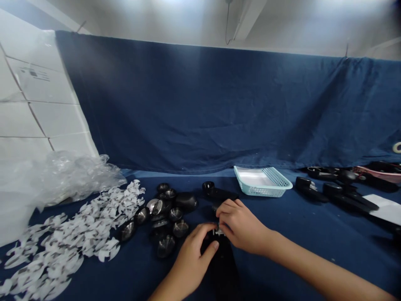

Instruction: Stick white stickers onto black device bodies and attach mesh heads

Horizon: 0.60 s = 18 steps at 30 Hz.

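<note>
In front of me, a long black plastic part (223, 267) lies on the blue cloth, its near end pointing toward me. My left hand (196, 257) grips its far end between thumb and fingers. Over that same end, the fingers of my right hand (242, 228) are pinched together; what they hold is hidden. A small whitish piece (218, 231) shows between the two hands. Just beyond them rests another black part (221, 194) with a round cup-like end. To the left sits a cluster of shiny black rounded caps (181, 228).
A heap of small white translucent pieces (72, 238) spreads on the left, beside clear plastic bags (78, 175) and white boxes (59, 117). A light-blue basket (265, 191) stands at the back. More black parts (347, 196), a white sheet (385, 208) and a pink basket (382, 179) are right.
</note>
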### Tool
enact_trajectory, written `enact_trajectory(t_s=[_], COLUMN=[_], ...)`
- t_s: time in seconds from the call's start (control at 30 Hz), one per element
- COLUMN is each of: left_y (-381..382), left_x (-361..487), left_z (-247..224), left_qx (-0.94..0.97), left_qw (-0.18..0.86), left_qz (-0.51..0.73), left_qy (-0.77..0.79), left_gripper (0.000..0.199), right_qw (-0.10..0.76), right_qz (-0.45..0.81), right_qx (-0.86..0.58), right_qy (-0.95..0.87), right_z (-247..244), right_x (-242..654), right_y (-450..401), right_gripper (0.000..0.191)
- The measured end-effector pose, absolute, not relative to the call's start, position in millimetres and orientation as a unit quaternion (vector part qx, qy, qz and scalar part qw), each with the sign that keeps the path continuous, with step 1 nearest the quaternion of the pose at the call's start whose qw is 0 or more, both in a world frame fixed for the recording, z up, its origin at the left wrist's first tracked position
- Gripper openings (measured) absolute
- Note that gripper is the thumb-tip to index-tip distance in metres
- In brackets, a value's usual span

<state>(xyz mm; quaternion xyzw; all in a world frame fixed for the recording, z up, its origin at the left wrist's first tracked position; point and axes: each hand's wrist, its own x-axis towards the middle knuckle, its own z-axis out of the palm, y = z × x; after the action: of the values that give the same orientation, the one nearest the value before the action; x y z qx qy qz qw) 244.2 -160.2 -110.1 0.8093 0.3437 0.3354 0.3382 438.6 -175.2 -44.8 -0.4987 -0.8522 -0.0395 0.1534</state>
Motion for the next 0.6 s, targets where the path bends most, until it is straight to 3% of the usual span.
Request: enact_trajectory(t_s=[0.37, 0.6], left_y=[-159.3, -159.3], left_x=[247.1, 245.5], left_z=[-111.2, -114.2], left_qx=[0.817, 0.816], left_qw=[0.324, 0.324], left_qz=[0.332, 0.333], left_qy=[0.342, 0.343], left_gripper=[0.03, 0.033], right_qw=[0.139, 0.174], right_qz=[-0.041, 0.018], right_qx=[-0.519, -0.534], right_qy=[-0.842, -0.827], right_z=[-46.7, -44.4], right_x=[439.4, 447.0], right_y=[-181.4, -183.8], right_gripper=[0.014, 0.014])
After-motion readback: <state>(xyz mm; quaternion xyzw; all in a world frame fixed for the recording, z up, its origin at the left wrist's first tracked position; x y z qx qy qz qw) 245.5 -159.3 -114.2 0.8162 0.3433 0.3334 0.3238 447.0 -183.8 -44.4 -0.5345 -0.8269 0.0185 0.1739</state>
